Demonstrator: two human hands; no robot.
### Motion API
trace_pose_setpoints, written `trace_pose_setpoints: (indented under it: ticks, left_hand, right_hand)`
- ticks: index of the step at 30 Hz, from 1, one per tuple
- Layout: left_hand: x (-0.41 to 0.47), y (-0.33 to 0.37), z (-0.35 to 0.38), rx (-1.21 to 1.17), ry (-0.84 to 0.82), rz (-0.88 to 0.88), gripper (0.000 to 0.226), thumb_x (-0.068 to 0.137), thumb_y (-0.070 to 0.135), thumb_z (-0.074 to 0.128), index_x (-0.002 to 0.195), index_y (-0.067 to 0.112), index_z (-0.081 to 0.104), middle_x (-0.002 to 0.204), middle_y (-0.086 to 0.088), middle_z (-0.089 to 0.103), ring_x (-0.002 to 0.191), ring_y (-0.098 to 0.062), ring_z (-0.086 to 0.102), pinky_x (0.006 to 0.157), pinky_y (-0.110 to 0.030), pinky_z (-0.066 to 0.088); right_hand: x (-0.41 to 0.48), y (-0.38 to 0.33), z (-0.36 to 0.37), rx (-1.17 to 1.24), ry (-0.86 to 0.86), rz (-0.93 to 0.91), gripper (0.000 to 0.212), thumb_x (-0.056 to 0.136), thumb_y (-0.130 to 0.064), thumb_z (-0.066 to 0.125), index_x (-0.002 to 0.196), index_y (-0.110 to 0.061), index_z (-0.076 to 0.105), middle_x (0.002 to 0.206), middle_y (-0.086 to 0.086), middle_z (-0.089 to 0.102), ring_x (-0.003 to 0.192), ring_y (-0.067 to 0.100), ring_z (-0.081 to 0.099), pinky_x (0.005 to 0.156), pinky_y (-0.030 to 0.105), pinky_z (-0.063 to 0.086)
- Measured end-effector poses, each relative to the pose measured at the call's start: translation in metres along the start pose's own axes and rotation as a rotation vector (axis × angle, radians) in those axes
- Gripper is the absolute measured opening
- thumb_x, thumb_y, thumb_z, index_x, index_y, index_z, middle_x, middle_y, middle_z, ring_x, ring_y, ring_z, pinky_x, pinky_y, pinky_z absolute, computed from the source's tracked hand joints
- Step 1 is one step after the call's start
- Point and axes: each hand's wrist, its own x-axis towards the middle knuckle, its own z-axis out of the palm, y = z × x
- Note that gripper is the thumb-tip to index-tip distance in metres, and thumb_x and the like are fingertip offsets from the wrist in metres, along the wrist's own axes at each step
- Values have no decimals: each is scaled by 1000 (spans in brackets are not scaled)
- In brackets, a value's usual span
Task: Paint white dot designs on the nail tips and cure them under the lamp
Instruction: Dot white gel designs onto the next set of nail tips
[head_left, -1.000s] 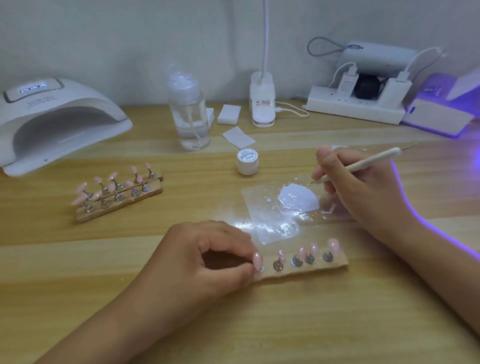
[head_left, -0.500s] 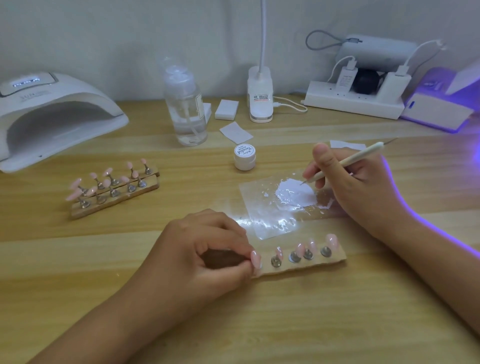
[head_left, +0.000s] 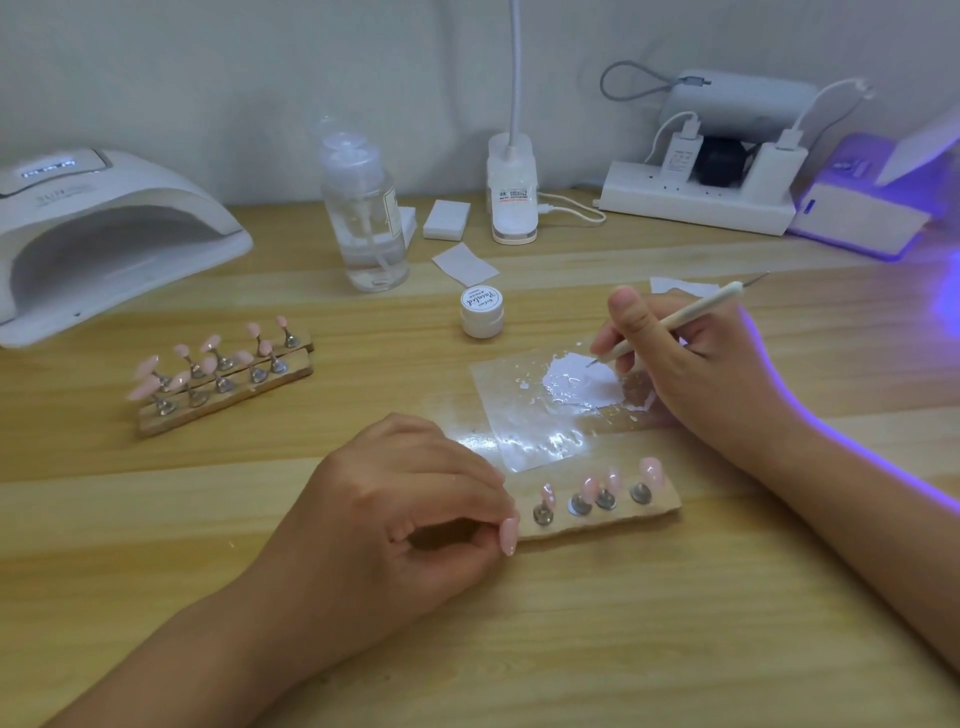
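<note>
Trouble looked likeliest at the tool's point. The right hand (head_left: 696, 374) pinched a slim white dotting pen (head_left: 680, 318) between thumb and fingers, and its fine tip was dipped at the edge of the white gel puddle (head_left: 576, 387) on the clear plastic palette sheet (head_left: 519, 421). Too heavy a load would probably blob or string on the way across. The left hand (head_left: 405, 514) pinched one pink oval nail tip (head_left: 508, 536) at the left end of the near wooden holder strip (head_left: 660, 506), but whether it sat on a stand was hidden. A twisting pinch could tilt it and smear a wet dot, and the right wrist lay near the strip's other tips. The small round white jar (head_left: 481, 313) stood lidded just beyond the sheet, its contents unseen. The clear plastic pump bottle (head_left: 363, 223) held clear liquid, though the level was hard to read. The white domed curing lamp (head_left: 109, 234) sat at the far left of the wooden table (head_left: 571, 649), well apart from the strip.
</note>
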Motion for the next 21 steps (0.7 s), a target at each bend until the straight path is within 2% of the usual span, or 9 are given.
trace_pose_setpoints:
  ticks: [4, 9, 12, 17, 19, 21]
  left_hand:
    - [-1, 1, -4, -105, 65, -96, 5, 75, 13, 79, 73, 17, 77, 80, 14, 74, 84, -5, 72, 76, -41, 53]
    - [1, 1, -8, -250, 126, -248, 8, 74, 11, 78, 76, 19, 75, 82, 10, 75, 85, -14, 73, 76, -36, 56]
    - [2, 0, -7, -309, 138, -304, 4, 76, 20, 72, 76, 21, 75, 82, 9, 74, 84, -14, 72, 78, -29, 55]
    - [4, 0, -5, -402, 147, -381, 8, 77, 30, 69, 75, 25, 75, 83, 6, 75, 81, -16, 68, 75, -30, 51]
    - [4, -1, -5, -426, 146, -386, 9, 78, 30, 68, 79, 25, 75, 85, 6, 75, 81, -16, 67, 74, -29, 51]
    - [4, -2, -3, -459, 161, -404, 9, 78, 30, 68, 78, 26, 76, 85, 5, 74, 82, -17, 67, 75, -28, 51]
  right_hand:
    - [0, 0, 0, 26, -12, 4, 44, 95, -53, 50, 69, -24, 71, 60, -8, 62, 50, 6, 60, 48, 20, 48]
    - [1, 0, 1, 13, -55, 21, 47, 95, -53, 50, 71, -19, 71, 55, -13, 60, 49, 7, 60, 47, 19, 46]
    - [1, 2, 1, -12, -66, 21, 46, 95, -52, 50, 70, -19, 71, 55, -15, 61, 49, 5, 59, 48, 17, 46]
    - [2, 3, 1, 23, -38, 21, 45, 94, -52, 51, 69, -21, 71, 59, -6, 62, 46, 10, 60, 47, 19, 47]
    - [2, 4, 0, 56, 17, -7, 43, 97, -46, 51, 69, -20, 71, 64, 0, 66, 51, 11, 61, 51, 18, 48]
    - [2, 2, -2, 77, 57, -41, 43, 100, -41, 49, 71, -18, 71, 70, 0, 69, 58, 6, 61, 58, 16, 48]
